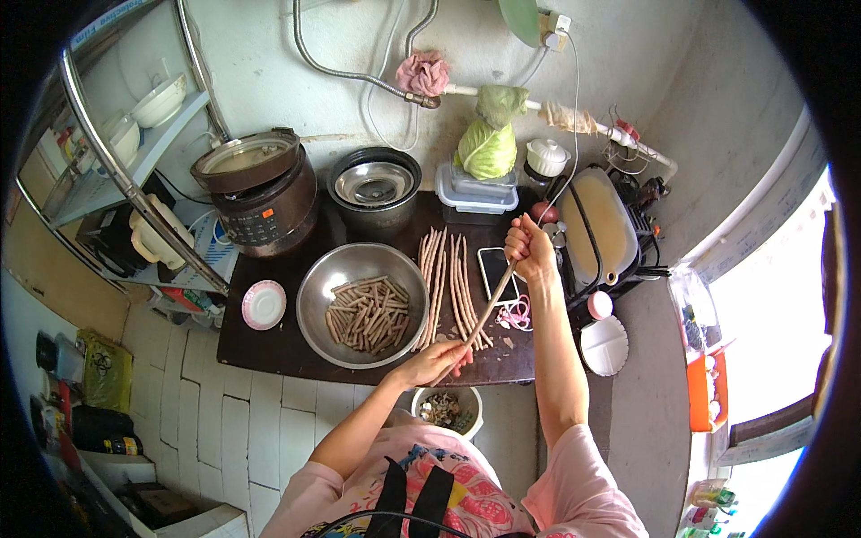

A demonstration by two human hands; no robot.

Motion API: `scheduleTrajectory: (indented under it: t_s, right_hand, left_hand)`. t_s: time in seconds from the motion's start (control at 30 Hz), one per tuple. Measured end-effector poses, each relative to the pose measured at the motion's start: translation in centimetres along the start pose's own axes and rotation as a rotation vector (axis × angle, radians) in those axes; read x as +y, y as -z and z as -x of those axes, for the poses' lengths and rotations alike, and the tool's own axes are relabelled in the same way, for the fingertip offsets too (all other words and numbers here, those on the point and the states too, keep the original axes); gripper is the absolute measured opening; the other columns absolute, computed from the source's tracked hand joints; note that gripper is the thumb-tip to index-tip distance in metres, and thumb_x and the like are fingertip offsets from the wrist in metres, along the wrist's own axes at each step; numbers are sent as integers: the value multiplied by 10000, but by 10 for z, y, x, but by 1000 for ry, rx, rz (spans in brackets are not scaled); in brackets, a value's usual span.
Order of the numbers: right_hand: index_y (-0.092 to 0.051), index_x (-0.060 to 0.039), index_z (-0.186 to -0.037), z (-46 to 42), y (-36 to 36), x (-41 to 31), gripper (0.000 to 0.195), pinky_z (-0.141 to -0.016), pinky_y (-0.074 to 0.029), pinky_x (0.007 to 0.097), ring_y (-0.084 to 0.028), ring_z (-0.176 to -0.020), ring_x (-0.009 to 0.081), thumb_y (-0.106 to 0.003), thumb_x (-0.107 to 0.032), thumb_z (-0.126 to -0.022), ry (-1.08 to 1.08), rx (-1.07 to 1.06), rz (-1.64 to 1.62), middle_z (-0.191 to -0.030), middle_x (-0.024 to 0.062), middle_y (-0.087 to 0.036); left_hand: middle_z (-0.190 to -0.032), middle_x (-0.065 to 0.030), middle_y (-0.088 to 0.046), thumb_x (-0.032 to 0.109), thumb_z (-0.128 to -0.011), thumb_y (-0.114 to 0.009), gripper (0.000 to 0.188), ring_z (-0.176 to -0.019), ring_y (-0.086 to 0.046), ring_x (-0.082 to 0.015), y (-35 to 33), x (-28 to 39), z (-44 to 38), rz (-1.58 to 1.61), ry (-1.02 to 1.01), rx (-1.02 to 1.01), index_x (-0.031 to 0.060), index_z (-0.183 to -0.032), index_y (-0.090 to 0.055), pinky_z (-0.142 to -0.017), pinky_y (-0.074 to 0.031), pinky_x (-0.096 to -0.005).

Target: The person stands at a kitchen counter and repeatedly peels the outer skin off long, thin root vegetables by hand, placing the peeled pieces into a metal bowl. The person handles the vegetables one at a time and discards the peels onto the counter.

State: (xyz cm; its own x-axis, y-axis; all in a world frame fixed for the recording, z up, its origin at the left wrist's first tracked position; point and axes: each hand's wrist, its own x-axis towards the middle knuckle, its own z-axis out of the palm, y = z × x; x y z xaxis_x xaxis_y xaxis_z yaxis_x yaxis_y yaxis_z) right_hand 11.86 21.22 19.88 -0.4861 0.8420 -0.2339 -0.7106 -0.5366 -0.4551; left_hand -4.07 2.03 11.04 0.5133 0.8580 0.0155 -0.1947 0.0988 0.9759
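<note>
A long pale-brown yardlong bean [493,304] is stretched at a slant over the front of the dark table. My right hand [530,247] is closed around its upper end, above a white-edged smartphone [512,290]. Near the table's front edge, my left hand [436,363] grips the lower part. Two rows of whole beans [432,286] lie side by side under and left of the held one, with small scraps around their lower ends. To their left, a steel bowl [308,328] holds many short bean pieces [370,316].
A waste bucket [476,422] stands below the table edge. On the table are a small plate [264,305], an electric cooker [269,215], a black pot [363,218], lidded boxes [477,198] under a cabbage [487,149], pink earphones [514,313] and a divided white dish [604,344].
</note>
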Motion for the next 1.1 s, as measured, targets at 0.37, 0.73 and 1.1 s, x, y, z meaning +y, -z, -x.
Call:
scheduleTrajectory:
  t_s: [0.37, 0.73, 1.1]
  right_hand:
    - [-443, -59, -708, -20, 8, -7, 284, -354, -158, 218, -181, -365, 71, -385, -269, -890, 248, 97, -182, -458, -47, -226]
    - [-541, 5, -921, 60, -5, 48, 198, -424, -349, 185, -444, -448, 76, -440, -75, -771, 355, 97, 1275, -555, 32, -515]
    - [-508, -17, -1031, 52, -50, 80, 301, -857, -341, 432, -491, -972, 293, -558, -153, -766, 653, -618, 2044, -1020, 152, -526]
  left_hand:
    - [-547, 87, -273, 333, -909, -336, 321, -452, -231, -11, 23, 17, 4, 371, 306, 129, 99, -714, -437, -389, -182, -154]
    - [-535, 84, -326, 340, -877, -415, 306, -446, -280, -20, 59, 40, 16, 152, -39, 650, 101, -692, -469, -381, -204, -167]
    - [-600, 66, -339, 318, -905, -362, 346, -516, -281, -40, 63, 76, 3, -119, -16, 362, 51, -703, -450, -458, -243, -181]
